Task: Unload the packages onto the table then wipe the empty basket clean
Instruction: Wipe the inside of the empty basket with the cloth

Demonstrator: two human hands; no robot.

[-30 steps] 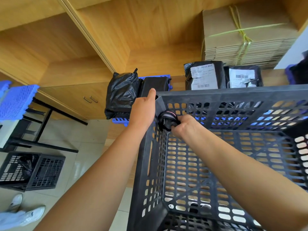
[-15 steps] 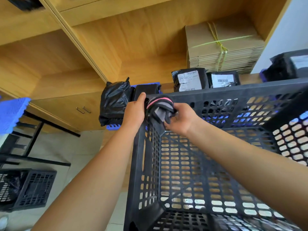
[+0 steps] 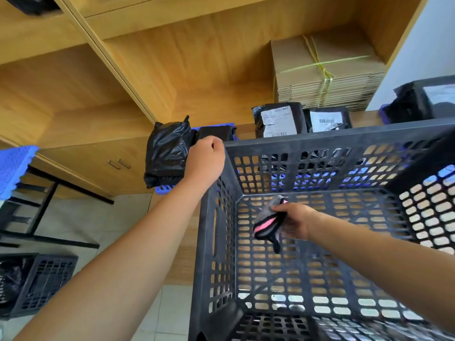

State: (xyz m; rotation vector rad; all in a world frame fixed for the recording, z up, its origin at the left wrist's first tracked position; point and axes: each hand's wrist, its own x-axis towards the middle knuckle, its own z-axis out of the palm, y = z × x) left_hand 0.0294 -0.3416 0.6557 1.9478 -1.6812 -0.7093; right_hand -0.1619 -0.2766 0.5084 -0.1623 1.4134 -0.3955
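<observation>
Two hands are at work on the black basket (image 3: 307, 148), which stands tilted and empty in front of the counter (image 3: 364, 118) where the packages (image 3: 278, 120) lie: the left hand (image 3: 205, 162) is clamped on its far left corner rim, the right hand (image 3: 294, 223) holds a bunched grey-and-pink cloth (image 3: 267, 223) inside, near the left wall. Judged stiff, light and perforated, the basket is best held by that rim, while the soft cloth needs a firm bunched grip.

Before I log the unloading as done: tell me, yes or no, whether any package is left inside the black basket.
No. The black basket holds only the right hand gripping a grey-and-pink cloth.
</observation>
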